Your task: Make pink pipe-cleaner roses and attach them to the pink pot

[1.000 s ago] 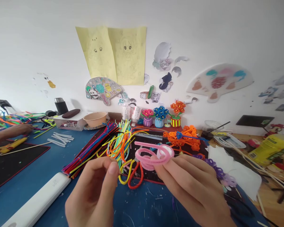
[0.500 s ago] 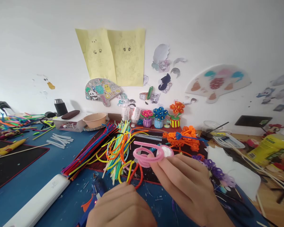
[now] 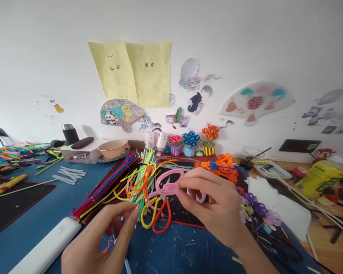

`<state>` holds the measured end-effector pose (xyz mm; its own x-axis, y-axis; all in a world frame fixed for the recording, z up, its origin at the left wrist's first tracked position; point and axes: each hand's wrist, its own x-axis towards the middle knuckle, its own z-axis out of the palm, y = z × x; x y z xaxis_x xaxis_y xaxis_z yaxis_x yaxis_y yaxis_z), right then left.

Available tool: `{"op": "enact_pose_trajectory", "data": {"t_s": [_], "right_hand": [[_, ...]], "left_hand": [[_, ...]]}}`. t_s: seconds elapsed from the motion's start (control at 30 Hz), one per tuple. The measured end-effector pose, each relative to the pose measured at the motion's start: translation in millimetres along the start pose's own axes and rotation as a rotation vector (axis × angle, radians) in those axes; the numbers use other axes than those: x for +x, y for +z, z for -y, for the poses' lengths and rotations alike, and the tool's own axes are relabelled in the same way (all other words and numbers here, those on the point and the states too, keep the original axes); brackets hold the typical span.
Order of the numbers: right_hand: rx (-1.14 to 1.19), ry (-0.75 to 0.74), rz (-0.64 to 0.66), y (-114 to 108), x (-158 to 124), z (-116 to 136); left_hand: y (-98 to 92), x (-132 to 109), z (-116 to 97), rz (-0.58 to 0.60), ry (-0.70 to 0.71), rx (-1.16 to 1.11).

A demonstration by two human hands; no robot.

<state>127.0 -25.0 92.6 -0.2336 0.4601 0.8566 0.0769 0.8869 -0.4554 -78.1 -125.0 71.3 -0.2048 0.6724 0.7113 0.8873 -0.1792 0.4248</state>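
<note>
My right hand (image 3: 210,201) pinches a loosely coiled pink pipe cleaner (image 3: 169,171) between thumb and fingertips, above the work mat. Behind its fingers a pink-rimmed white piece (image 3: 199,195) shows in part. My left hand (image 3: 108,232) is to the left, thumb and forefinger pinched together; whatever is between them is too small to name. Scissors (image 3: 161,220) with one yellow and one red handle lie just below the pink coil. Partly hidden under my left hand is a blue glue gun (image 3: 111,245).
Bundled pipe cleaners (image 3: 110,186) lie left of centre. Potted pipe-cleaner flowers (image 3: 191,148) stand along the wall. Orange flowers (image 3: 228,173) and purple flowers (image 3: 253,205) lie at the right. A white flat device (image 3: 48,247) lies front left; a yellow bottle (image 3: 320,182) is far right.
My left hand has shifted left and turned, its thumb and forefinger now showing in a pinch. My right hand has tilted the pink coil so its ring stands more upright.
</note>
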Motion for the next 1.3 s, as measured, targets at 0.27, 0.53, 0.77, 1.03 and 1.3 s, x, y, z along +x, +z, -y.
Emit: {"op": "enact_pose_trajectory", "data": {"t_s": [0.27, 0.53, 0.77, 1.03, 1.3], "right_hand": [[0.253, 0.331, 0.188, -5, 3, -1], [0.304, 0.414, 0.232, -7, 5, -2], [0.27, 0.423, 0.246, -6, 4, -3], [0.262, 0.41, 0.206, -5, 3, -3], [0.371, 0.524, 0.067, 6, 0, -3]], "left_hand": [[13.3, 30, -45, 0.06, 0.081, -0.18], [24.9, 34, -41, 0.134, -0.005, -0.356], [32.3, 30, -45, 0.09, -0.104, -0.41], [34.2, 23, -53, -0.016, -0.079, -0.387], [43.8, 15, -58, -0.122, -0.217, -0.45]]}}
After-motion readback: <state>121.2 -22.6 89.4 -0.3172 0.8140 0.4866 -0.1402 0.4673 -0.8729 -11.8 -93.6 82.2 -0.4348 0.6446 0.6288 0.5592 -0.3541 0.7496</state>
